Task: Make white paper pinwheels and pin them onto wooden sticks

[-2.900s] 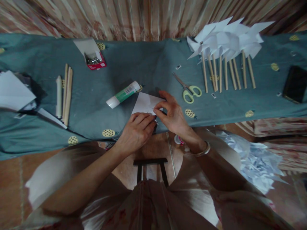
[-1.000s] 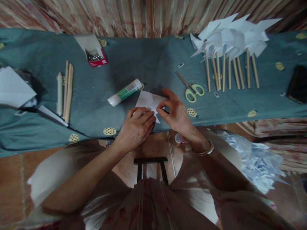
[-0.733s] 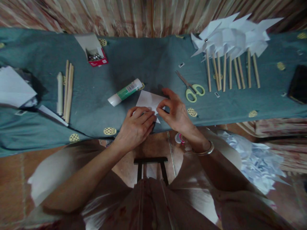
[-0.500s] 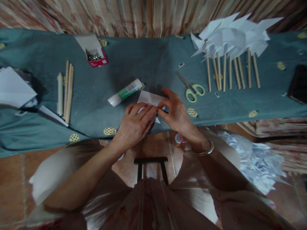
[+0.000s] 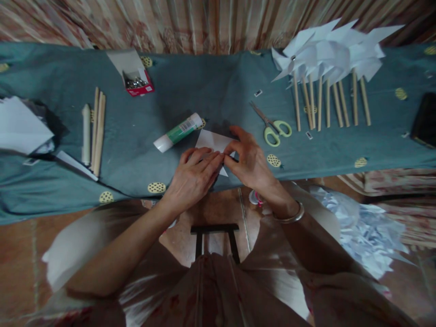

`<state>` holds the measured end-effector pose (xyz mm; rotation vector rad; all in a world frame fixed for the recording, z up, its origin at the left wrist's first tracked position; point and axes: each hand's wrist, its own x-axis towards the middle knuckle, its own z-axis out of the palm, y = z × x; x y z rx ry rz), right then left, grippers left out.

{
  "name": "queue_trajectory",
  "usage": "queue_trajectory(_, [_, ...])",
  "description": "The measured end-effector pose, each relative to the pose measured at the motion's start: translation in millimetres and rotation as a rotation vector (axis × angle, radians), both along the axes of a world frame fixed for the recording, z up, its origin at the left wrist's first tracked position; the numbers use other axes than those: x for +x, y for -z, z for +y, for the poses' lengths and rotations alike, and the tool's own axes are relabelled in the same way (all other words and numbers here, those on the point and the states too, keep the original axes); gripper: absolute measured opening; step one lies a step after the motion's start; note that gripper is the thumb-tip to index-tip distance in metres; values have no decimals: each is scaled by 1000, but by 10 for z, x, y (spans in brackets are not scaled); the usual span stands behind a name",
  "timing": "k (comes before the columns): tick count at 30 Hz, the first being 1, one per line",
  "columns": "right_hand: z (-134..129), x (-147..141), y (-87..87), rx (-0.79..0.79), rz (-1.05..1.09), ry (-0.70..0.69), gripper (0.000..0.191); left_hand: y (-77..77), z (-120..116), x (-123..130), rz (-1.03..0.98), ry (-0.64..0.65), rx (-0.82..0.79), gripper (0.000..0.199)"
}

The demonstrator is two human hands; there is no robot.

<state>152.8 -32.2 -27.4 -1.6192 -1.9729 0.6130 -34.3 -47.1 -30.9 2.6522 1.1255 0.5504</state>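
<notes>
A white piece of paper (image 5: 213, 140) with pointed corners lies near the front edge of the cloth-covered table, partly covered by both hands. My left hand (image 5: 194, 177) rests on it, fingers together and pressing at its middle. From the right, my right hand (image 5: 247, 161) pinches the paper's centre between thumb and index finger, its other fingers raised. The fingertips of both hands meet there and hide the pinched spot. Just up and left of the paper lies a green and white glue stick (image 5: 179, 131). Scissors with light green handles (image 5: 272, 129) lie open to the right.
Several white paper pinwheels on sticks (image 5: 327, 54) lie at the back right. A red box of metal pins (image 5: 139, 84), wooden sticks (image 5: 99, 134) and a stack of white paper (image 5: 22, 127) are on the left. A dark object (image 5: 424, 120) sits far right; crumpled paper (image 5: 368, 231) is below.
The fingers of my left hand have shifted very slightly over the paper. My right hand keeps its pinch, and the objects on the table stay where they were.
</notes>
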Motion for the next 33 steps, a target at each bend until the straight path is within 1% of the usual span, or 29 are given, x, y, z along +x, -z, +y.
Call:
queue_trajectory(5, [-31,39,-11,28,3,2,10,-13,8,9,6,-3,-12,36])
queue_trajectory(10, [-77,100,-40,43,5,7,14,-9,16,29,25,11,17,35])
queue_trajectory(14, [-96,144,-84,49,13,17,17,23,-15,39,45,25,34,38])
queue_trajectory(19, [-90,184,-112,68,33,47,18,81,-45,23,17,25,-24,44])
queue_trajectory(21, [-79,187,-96,75,27,57,17,91,-40,22,8,35,-23,44])
queue_trajectory(24, [-48,168,-27,80,12,58,18,91,-31,27,11,42,11,42])
queue_trajectory(29, [47,107,107,74,-51,55,28,82,-41,18,14,48,20,41])
queue_trajectory(33, [130,83,117,97,-75,31,27,96,-37,-5,28,38,50,46])
